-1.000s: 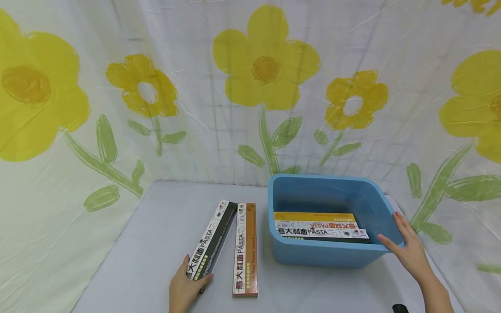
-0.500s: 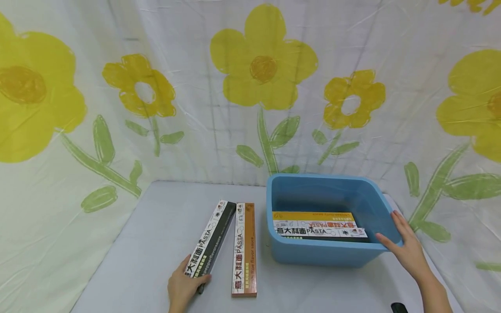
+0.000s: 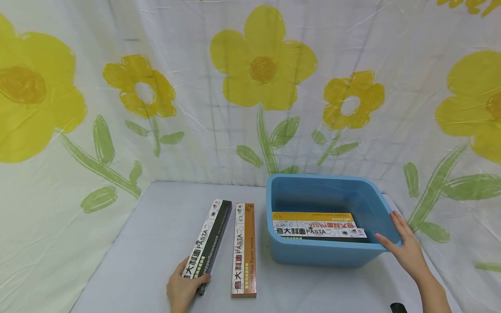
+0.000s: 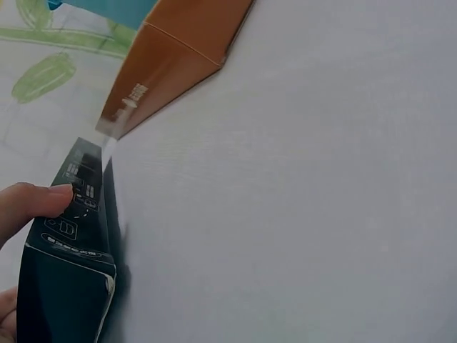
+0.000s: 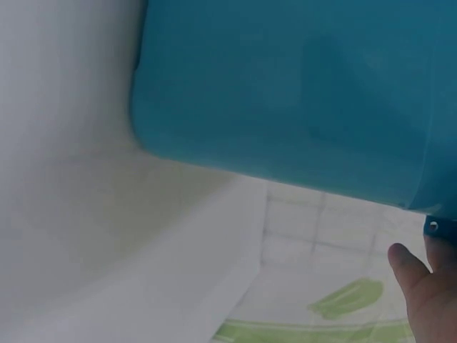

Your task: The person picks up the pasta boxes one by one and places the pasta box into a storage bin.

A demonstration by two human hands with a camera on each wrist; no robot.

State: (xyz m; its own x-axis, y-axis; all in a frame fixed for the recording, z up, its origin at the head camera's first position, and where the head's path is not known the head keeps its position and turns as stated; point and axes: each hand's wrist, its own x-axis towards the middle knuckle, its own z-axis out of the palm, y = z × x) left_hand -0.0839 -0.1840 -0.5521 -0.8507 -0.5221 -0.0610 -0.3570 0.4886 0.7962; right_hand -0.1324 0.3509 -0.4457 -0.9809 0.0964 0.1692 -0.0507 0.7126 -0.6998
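Observation:
In the head view my left hand (image 3: 183, 288) grips the near end of a black-and-white pasta box (image 3: 209, 241), thumb on its dark side and fingers on the white side. The left wrist view shows the thumb on the dark face of the box (image 4: 68, 214). To its right, a brown-and-white pasta box (image 3: 244, 250) lies lengthwise on the table. My right hand (image 3: 407, 250) holds the right rim of a blue bin (image 3: 321, 254), its thumb over the edge and its fingers along the outside. Inside the bin lie a yellow-and-white pasta box (image 3: 313, 216) and another black-and-white pasta box (image 3: 321, 232).
A pale table (image 3: 156, 226) lies under everything, and a white curtain (image 3: 195, 143) with yellow flowers hangs behind it. A small black object (image 3: 398, 308) shows at the bottom edge, near the right forearm.
The far end of the black-and-white box has swung left, away from the brown-and-white box, so the gap between them is wider. The right hand stays on the bin.

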